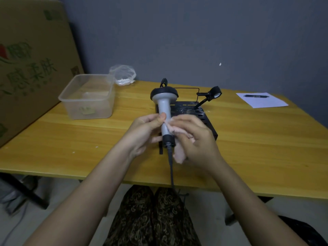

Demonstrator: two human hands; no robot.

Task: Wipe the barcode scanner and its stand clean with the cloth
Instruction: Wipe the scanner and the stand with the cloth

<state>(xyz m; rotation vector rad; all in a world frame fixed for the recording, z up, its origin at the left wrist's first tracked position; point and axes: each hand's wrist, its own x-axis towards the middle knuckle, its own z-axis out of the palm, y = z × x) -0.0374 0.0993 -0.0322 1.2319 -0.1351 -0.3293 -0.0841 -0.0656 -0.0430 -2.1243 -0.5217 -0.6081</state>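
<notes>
A grey barcode scanner [164, 103] with a black head points away from me, its cable running down over the table's front edge. My left hand [144, 134] grips the scanner's handle, thumb on top. My right hand [197, 139] holds a pale pink cloth [177, 150] pressed against the right side of the handle. Behind and under the hands sits the black perforated stand base [202, 116], dusted with white specks, with its angled arm and ring holder [213, 93] rising at the back right.
A clear plastic tub [88, 97] stands on the yellow wooden table [71, 139] at the back left, a crumpled plastic bag [123, 74] behind it. A sheet of paper [262, 101] with a pen [255, 96] lies back right. A big cardboard box [30, 59] leans at left.
</notes>
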